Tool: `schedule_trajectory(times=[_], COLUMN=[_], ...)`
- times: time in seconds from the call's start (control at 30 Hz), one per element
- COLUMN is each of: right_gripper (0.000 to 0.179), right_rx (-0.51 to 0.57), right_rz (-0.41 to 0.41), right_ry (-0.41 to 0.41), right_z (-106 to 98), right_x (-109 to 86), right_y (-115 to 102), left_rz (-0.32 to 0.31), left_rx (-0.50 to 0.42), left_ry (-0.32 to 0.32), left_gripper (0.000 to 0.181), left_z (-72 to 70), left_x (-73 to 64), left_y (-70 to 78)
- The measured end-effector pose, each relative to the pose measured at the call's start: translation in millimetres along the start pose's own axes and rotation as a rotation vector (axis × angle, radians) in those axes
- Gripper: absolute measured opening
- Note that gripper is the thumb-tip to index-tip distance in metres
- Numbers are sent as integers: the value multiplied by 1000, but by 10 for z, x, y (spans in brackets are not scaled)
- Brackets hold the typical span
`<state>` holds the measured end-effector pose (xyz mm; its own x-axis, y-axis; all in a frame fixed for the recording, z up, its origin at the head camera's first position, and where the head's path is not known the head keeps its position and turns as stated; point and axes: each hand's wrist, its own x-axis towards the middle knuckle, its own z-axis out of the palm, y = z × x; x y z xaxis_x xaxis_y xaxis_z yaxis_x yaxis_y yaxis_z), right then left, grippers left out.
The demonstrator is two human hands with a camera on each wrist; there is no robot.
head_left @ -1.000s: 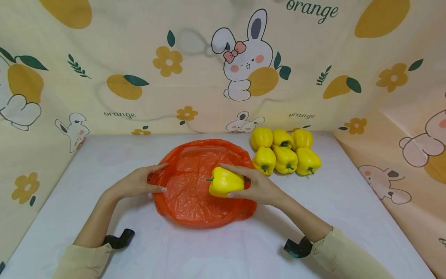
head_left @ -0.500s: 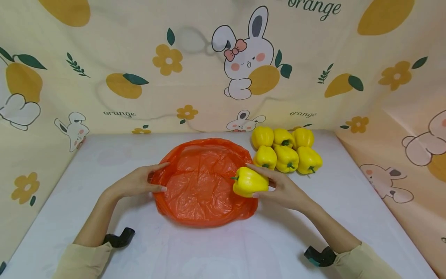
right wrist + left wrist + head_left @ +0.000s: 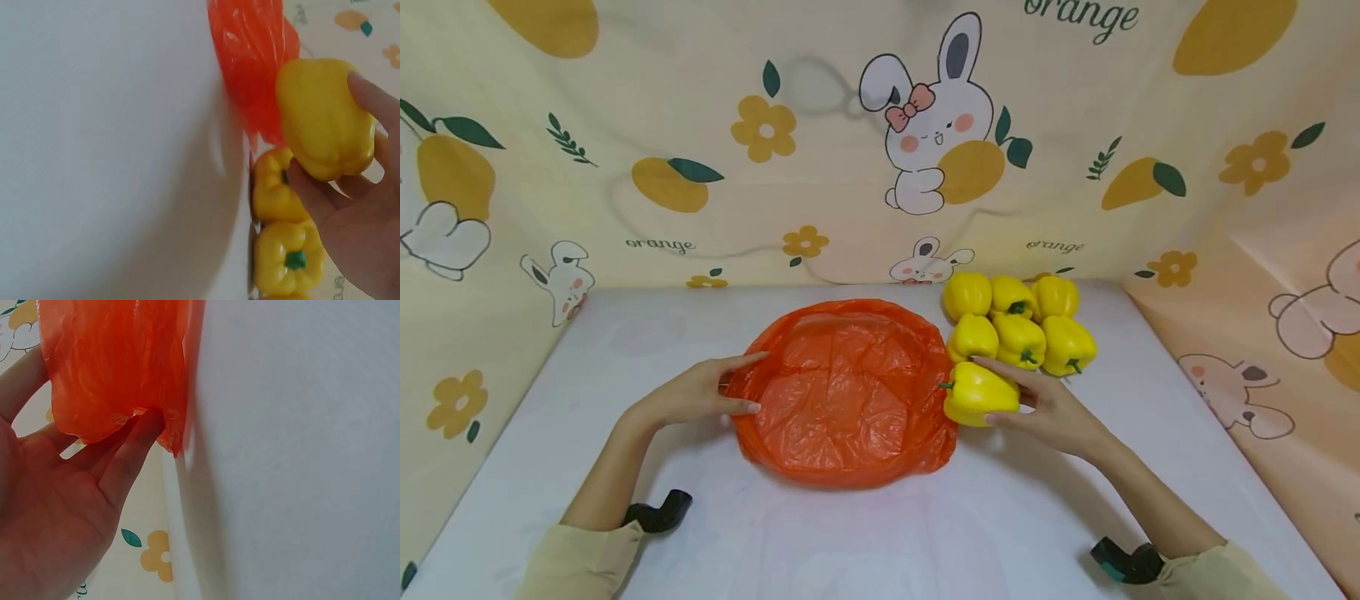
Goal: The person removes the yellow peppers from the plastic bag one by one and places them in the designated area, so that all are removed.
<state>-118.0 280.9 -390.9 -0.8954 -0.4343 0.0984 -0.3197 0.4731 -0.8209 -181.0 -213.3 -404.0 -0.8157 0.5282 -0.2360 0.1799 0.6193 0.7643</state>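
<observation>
An orange-red plastic bag (image 3: 842, 475) stands on the table with its wide mouth facing up. At its left rim my left hand (image 3: 696, 392) grips the edge, thumb inside and some fingers outside; the left wrist view shows the film of the bag (image 3: 112, 369) between the fingers. A yellow bell pepper (image 3: 981, 395), green stem pointing left, is in my right hand (image 3: 1052, 412), held between thumb and fingers just beyond the bag's right rim. The right wrist view shows this pepper (image 3: 325, 119) raised beside the bag.
Several yellow bell peppers (image 3: 1018, 340) lie in two rows at the back right, right behind my right hand. A white cloth (image 3: 865, 550) covers the table. A patterned curtain (image 3: 820, 192) closes off the back and sides.
My right hand has moved to the right with the bell pepper, from over the bag's mouth to outside its right rim. My left hand has stayed at the left rim.
</observation>
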Motion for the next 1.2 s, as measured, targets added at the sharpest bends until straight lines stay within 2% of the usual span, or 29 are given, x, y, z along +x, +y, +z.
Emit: schedule_trajectory(times=[0.53,0.9,1.03,1.2], right_gripper=[69,69,69,70], right_rx=[-57,-93,-98,-123], right_rz=[68,90,85,38], right_ry=[16,-8,1,35], right_z=[-239,-328,-331,-315], right_x=[-190,-110,-107,-102], right_y=[232,394,437,483], left_rz=[-1,1,2,-9], left_rx=[12,16,-5,-18], left_ry=[2,14,9,7], left_gripper=[77,77,77,76], left_z=[26,27,38,31], left_x=[8,9,11,3], left_y=[-4,-2,-24,-28])
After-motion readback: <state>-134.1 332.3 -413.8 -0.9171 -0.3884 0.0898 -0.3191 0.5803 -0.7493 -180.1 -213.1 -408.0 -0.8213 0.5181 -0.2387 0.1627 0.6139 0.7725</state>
